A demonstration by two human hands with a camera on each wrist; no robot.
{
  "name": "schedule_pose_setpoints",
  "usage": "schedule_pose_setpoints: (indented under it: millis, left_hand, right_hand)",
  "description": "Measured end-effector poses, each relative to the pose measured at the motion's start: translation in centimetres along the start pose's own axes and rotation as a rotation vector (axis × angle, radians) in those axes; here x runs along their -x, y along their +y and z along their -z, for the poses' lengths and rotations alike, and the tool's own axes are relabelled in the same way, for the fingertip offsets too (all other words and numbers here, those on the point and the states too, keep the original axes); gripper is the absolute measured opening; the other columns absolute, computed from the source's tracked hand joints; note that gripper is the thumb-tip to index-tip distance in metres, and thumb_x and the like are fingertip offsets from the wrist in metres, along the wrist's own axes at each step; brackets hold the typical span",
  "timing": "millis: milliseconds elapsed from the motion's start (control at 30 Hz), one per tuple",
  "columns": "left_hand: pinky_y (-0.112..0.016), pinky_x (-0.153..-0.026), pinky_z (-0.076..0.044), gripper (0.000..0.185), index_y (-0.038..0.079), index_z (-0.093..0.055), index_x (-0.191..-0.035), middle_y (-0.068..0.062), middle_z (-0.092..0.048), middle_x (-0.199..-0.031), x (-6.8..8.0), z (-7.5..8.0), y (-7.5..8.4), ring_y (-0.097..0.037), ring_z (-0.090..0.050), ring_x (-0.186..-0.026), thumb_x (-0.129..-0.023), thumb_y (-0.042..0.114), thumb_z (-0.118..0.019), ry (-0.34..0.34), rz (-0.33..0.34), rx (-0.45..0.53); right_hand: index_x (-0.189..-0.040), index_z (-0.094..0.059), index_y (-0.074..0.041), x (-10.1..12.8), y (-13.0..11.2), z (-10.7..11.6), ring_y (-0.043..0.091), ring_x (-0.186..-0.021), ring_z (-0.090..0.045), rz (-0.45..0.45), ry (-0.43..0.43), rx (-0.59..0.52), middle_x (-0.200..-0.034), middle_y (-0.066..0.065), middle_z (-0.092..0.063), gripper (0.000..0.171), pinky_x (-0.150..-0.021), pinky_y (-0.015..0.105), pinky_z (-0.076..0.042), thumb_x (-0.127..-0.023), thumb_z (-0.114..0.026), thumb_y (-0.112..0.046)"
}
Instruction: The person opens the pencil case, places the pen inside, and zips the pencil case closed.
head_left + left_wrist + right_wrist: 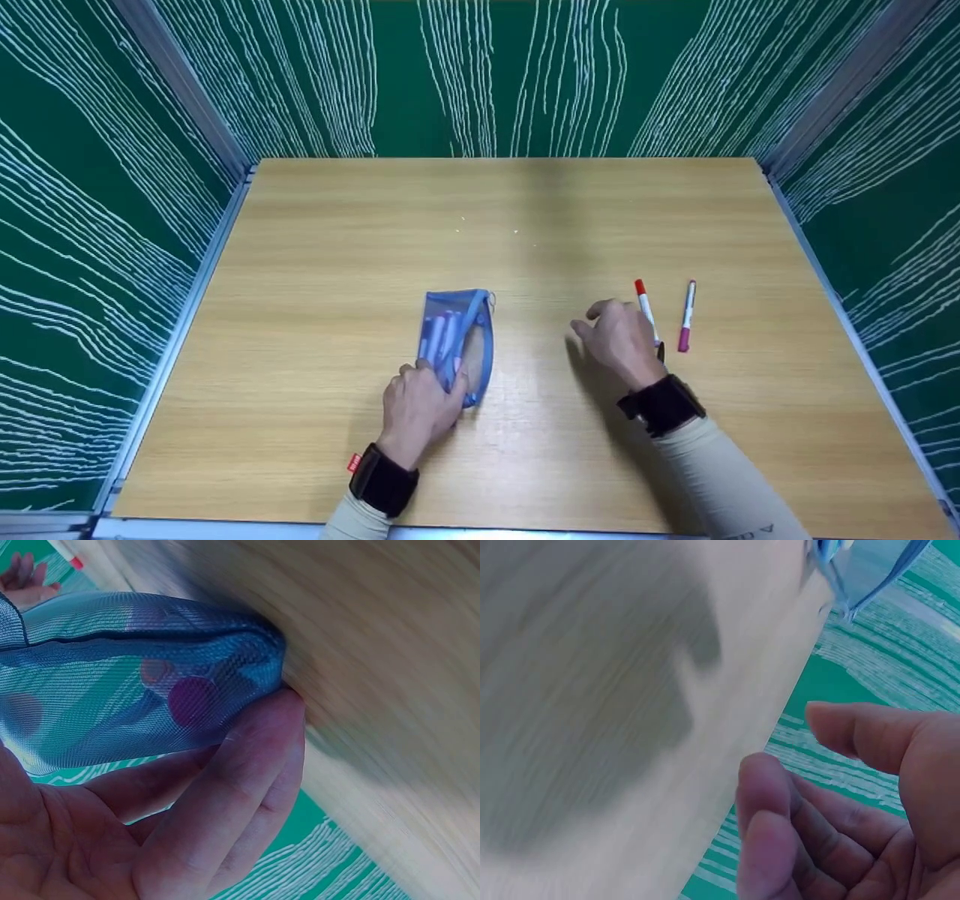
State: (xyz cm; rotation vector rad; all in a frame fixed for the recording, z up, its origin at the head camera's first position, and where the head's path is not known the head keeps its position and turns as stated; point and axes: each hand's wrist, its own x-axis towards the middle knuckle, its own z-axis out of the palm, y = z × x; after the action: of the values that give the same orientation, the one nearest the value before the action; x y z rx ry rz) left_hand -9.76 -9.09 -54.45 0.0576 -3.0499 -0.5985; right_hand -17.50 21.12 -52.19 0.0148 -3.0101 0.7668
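A blue mesh pencil case (480, 330) with several markers inside lies near the middle of the table. My left hand (420, 409) grips its near end, thumb on one side and fingers on the other. In the left wrist view the mesh of the pencil case (112, 697) shows round marker ends through it. My right hand (619, 341) is above the table to the right of the case, fingers loosely bent with nothing between them. Just beyond it lies a red-capped marker (645, 300), partly hidden by the hand. A purple-capped marker (688, 319) lies farther right.
The wooden table (337, 225) has raised metal rails at its sides and green panels with white streaks around it. A few small white specks (515, 232) lie on the table beyond the case.
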Motion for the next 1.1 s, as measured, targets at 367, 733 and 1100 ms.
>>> schedule_pose_setpoints:
  millis: [367, 733, 1100]
  left_hand:
    - [-0.042, -0.059, -0.049, 0.063, -0.003, -0.062, -0.093, -0.013, -0.055, -0.077, -0.1, 0.1, 0.0, -0.027, -0.057, -0.065, -0.096, 0.059, -0.054, -0.007, -0.001, 0.003]
    - [-0.045, -0.058, -0.051, 0.060, -0.005, -0.064, -0.091, -0.015, -0.058, -0.074, -0.1, -0.2, -0.1, -0.031, -0.061, -0.064, -0.098, 0.054, -0.053, 0.051, -0.012, 0.009]
    - [-0.044, -0.055, -0.050, 0.059, -0.002, -0.061, -0.085, -0.014, -0.056, -0.073, 0.0, -0.2, -0.1, -0.029, -0.059, -0.061, -0.096, 0.056, -0.055, 0.047, -0.025, 0.010]
  right_hand:
    - [-0.106, -0.074, 0.007, -1.3, 4.1, 2.0, 0.048, -0.082, -0.070, -0.042, 0.068, 0.103, -0.099, 0.031, -0.072, 0.035, -0.069, 0.057, -0.054, -0.092, -0.073, -0.025]
    - [-0.074, -0.059, -0.002, -2.4, 6.6, 2.8, 0.036, -0.065, -0.061, -0.143, 0.068, 0.203, -0.072, 0.018, -0.062, 0.029, -0.056, 0.051, -0.049, -0.092, -0.068, -0.023]
    - [-0.076, -0.059, 0.001, -2.8, 7.9, 2.7, 0.035, -0.066, -0.061, -0.199, -0.017, 0.231, -0.075, 0.021, -0.061, 0.032, -0.054, 0.047, -0.049, -0.094, -0.068, -0.024]
